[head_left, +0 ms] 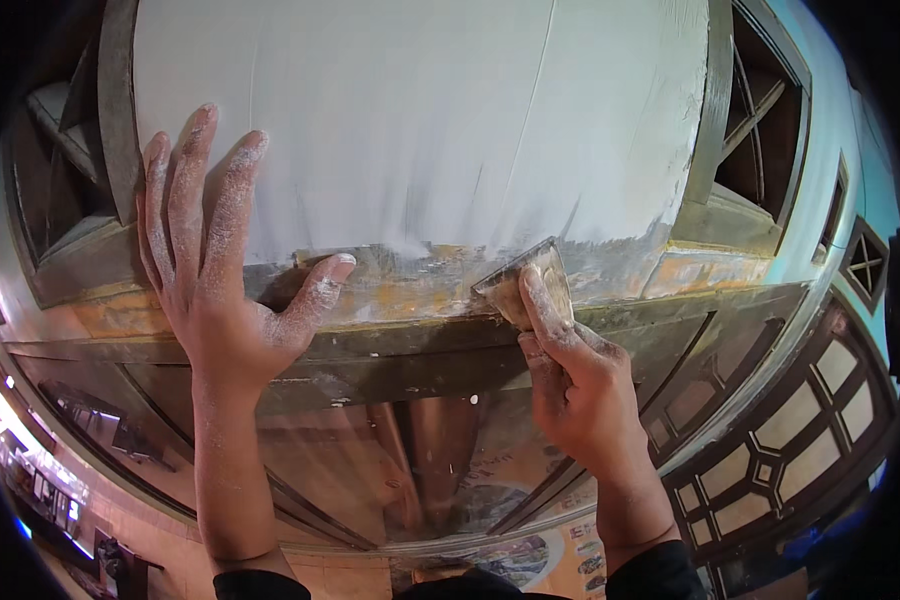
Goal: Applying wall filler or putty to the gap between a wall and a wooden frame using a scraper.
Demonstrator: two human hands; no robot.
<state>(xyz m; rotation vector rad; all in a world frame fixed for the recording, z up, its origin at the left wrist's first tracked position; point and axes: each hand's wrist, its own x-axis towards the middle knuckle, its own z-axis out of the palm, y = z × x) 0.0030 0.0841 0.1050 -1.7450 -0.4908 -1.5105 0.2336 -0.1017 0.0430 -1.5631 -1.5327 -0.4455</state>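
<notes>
My right hand [580, 375] grips a putty knife [515, 285] with a flat, triangular, smeared blade. Its blade lies against the lower, grey and orange-stained strip [400, 285] of a wall. Above that strip the wall panel [420, 110] is coated in white filler, with fine ridges and grey streaks toward its lower edge. My left hand [220, 255] is spread flat against the left side of the panel, fingers pointing up and thumb out to the right. White dust covers the fingers of both hands.
Wooden lattice vents [760, 110] flank the panel on both sides. Below runs a dark wooden frame [410, 345] with reflective glass panes [430, 450]. At the lower right stands a dark wooden door [790, 440] with pale panels. A tiled floor [335, 575] shows far below.
</notes>
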